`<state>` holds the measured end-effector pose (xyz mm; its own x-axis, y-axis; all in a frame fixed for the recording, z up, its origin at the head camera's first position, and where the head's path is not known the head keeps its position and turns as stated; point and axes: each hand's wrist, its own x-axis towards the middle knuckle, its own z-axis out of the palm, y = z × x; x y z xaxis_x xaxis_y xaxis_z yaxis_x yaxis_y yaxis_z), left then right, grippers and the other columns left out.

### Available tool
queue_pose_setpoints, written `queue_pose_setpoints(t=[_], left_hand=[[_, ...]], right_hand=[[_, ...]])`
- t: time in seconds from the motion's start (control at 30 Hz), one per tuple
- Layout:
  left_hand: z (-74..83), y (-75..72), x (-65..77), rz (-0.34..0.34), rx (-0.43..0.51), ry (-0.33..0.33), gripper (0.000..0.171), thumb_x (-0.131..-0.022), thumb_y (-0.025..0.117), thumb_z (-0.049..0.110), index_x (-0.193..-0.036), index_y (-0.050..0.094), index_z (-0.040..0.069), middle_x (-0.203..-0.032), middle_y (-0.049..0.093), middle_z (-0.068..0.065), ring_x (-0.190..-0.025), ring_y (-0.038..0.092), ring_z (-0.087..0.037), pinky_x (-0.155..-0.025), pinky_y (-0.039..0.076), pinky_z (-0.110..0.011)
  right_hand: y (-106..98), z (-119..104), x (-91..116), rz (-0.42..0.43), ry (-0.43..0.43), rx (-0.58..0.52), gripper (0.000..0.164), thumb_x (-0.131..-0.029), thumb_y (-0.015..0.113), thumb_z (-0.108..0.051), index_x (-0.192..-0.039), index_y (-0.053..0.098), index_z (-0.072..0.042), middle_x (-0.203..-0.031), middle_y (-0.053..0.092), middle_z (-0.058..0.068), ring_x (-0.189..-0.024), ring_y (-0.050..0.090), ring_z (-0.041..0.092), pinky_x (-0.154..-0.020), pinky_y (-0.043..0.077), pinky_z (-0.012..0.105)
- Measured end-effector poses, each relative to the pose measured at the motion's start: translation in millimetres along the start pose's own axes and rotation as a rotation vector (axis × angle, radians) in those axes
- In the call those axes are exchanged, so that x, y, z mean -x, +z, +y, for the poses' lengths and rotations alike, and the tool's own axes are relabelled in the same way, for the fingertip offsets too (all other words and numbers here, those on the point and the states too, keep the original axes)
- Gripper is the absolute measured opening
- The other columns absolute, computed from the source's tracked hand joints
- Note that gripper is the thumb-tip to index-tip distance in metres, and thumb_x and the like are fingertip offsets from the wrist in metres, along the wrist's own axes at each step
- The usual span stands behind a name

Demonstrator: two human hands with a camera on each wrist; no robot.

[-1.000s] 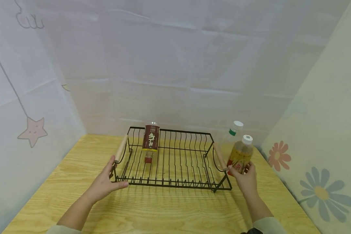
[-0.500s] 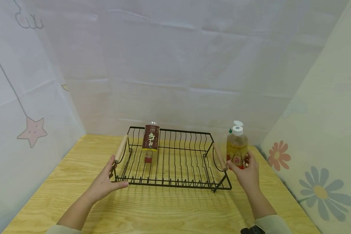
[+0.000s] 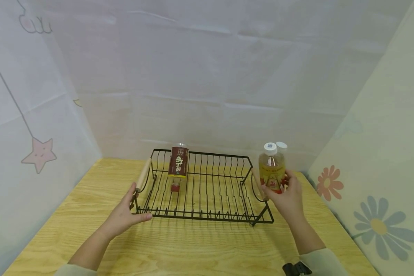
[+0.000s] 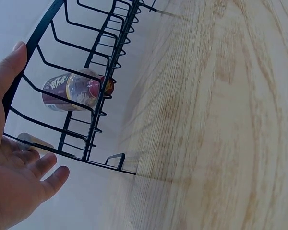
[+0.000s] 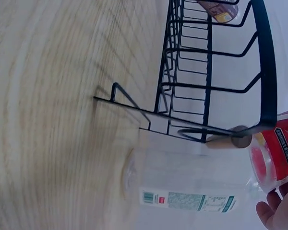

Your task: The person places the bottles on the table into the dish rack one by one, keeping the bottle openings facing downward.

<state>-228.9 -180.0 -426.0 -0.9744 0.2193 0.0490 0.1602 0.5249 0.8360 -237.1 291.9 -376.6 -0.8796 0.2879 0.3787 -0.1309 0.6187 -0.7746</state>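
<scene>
My right hand [image 3: 288, 199] grips a drink bottle [image 3: 271, 174] with a white cap and a yellow and red label low on its body. It holds the bottle upright beside the wooden handle [image 3: 258, 183] at the right of the black wire dish rack [image 3: 201, 219]. In the right wrist view the bottle's base [image 5: 261, 165] is off the table. My left hand [image 3: 120, 216] touches the rack's front left corner, thumb along the front bar, fingers loosely spread near the left wooden handle [image 3: 143, 175]. A dark red labelled bottle [image 3: 178, 161] lies cap-down in the rack's left part.
Behind the held bottle stands a clear water bottle [image 5: 189, 179] with a white cap, mostly hidden in the head view. The rack stands on a wood-grain table [image 3: 193, 249]. Patterned cloth walls [image 3: 207, 76] enclose the back and sides.
My right hand has raised the drink bottle and brought it left, from beyond the rack's right handle to just over it. My left hand and the rack stay where they were.
</scene>
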Motion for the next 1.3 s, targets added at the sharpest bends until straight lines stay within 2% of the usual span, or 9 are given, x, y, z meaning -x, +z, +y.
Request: queue_pose_setpoints(t=[0.13,0.37,0.63,1.0,1.13,1.3], left_hand=[[-0.4,0.1,-0.7,0.003,0.002,0.0,0.125,-0.079,0.08,0.037,-0.156,-0.015,0.013,-0.16,0.003,-0.033,-0.141,0.011,-0.06,-0.106,0.018,-0.077],[-0.1,-0.2,-0.1,0.006,-0.001,0.0,0.125,-0.079,0.081,0.037,-0.157,-0.014,0.013,-0.16,0.002,-0.032,-0.141,0.011,-0.06,-0.107,0.019,-0.077],[-0.4,-0.1,0.0,0.006,-0.002,-0.008,0.125,-0.079,0.081,0.038,-0.157,-0.014,0.013,-0.16,0.003,-0.032,-0.142,0.012,-0.06,-0.107,0.019,-0.077],[1.3,0.8,1.7,0.013,0.0,0.006,0.125,-0.079,0.081,0.035,-0.156,-0.014,0.01,-0.16,-0.001,-0.032,-0.141,0.009,-0.061,-0.106,0.018,-0.077],[3.9,1.0,2.2,0.034,-0.014,0.032,0.123,-0.078,0.081,0.036,-0.157,-0.008,0.008,-0.161,-0.001,-0.031,-0.142,0.008,-0.061,-0.105,0.018,-0.078],[14.8,1.9,-0.2,0.101,-0.078,0.073,0.116,-0.076,0.082,0.04,-0.158,0.005,0.007,-0.162,-0.004,-0.026,-0.144,0.004,-0.057,-0.101,0.016,-0.082]], right_hand=[[3,-12,3,-0.044,-0.001,0.015,0.09,-0.08,0.081,-0.03,-0.149,0.03,-0.005,-0.133,0.04,0.021,-0.119,0.041,0.031,-0.098,0.047,0.053],[12,-29,9,-0.144,-0.007,0.008,0.092,-0.082,0.08,-0.032,-0.153,0.025,-0.009,-0.139,0.036,0.022,-0.125,0.04,0.035,-0.104,0.045,0.061],[25,-42,15,-0.186,-0.075,0.017,0.086,-0.079,0.083,-0.024,-0.148,0.033,-0.013,-0.135,0.039,0.017,-0.123,0.042,0.032,-0.103,0.047,0.059],[32,-60,24,-0.23,-0.124,0.069,0.086,-0.078,0.084,-0.027,-0.147,0.036,-0.012,-0.128,0.042,0.015,-0.125,0.041,0.032,-0.099,0.053,0.051],[33,-64,27,-0.237,-0.158,0.076,0.085,-0.077,0.084,-0.027,-0.147,0.037,-0.012,-0.126,0.042,0.015,-0.123,0.042,0.032,-0.098,0.054,0.051],[36,-68,31,-0.228,-0.215,0.138,0.083,-0.076,0.085,-0.025,-0.144,0.04,-0.012,-0.127,0.044,0.015,-0.121,0.044,0.034,-0.093,0.057,0.05]])
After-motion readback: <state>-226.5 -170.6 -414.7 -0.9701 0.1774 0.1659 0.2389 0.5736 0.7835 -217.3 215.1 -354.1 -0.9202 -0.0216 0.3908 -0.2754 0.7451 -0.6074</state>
